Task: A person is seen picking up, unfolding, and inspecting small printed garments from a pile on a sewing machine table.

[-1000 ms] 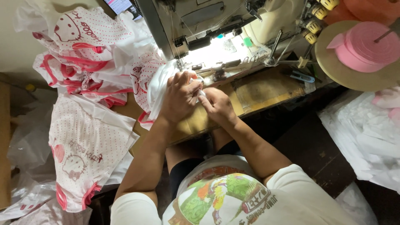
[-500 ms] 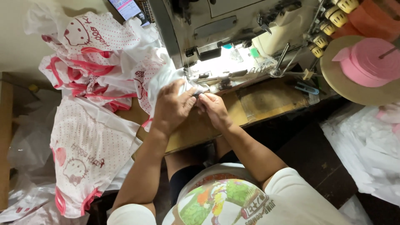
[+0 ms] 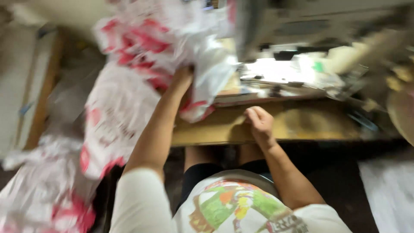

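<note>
The picture is blurred by motion. My left hand (image 3: 183, 77) reaches up and left and grips a white fabric piece with red print (image 3: 202, 64), pulling it off the wooden sewing table (image 3: 302, 125). My right hand (image 3: 258, 123) rests on the table's front part with its fingers curled, nothing in it. The sewing machine (image 3: 280, 39) stands behind both hands, its lit needle area (image 3: 276, 71) to the right of the fabric.
More white and red printed fabric (image 3: 116, 121) hangs in a pile off the table's left side and lies on the floor (image 3: 43, 194). A round spool plate (image 3: 401, 116) sits at the right edge. White cloth (image 3: 388, 194) lies at lower right.
My left hand has left the needle area and swung left with the fabric piece. My right hand let go and dropped to the table. The view has shifted left.
</note>
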